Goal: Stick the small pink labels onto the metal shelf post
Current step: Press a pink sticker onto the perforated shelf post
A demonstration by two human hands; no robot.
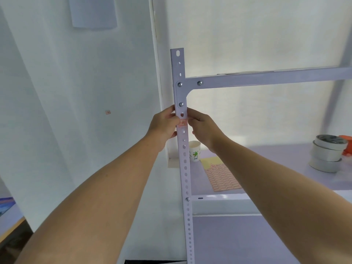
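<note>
Much of the grip was hidden from us: the fingertips of both hands went behind the metal shelf post [185, 168], so we could not tell how far they wrapped round it. The post ran out of view at the bottom edge. The pink label [182, 122] lay across the post's front face, just below the corner bracket's lowest screw and between two slots; its ends were covered by the thumbs and its printed mark was too blurred for us to read. The left hand [163, 126] was curled round the post's left edge, thumb pressing the label's left end. The right hand [203, 128] was curled at the right edge and pinched the label's right end against the metal. Both forearms reached up and forward, converging on the post. On the shelf board [266, 164] behind lay the label sheet [222, 178], partly hidden by the right forearm, beside a paper cup [194, 151] half behind the post. Stacked tape rolls [326, 155] stood at the far right, with an orange object [347, 145] cut off by the frame. A small pink scrap [108, 112] sat on the wall.
</note>
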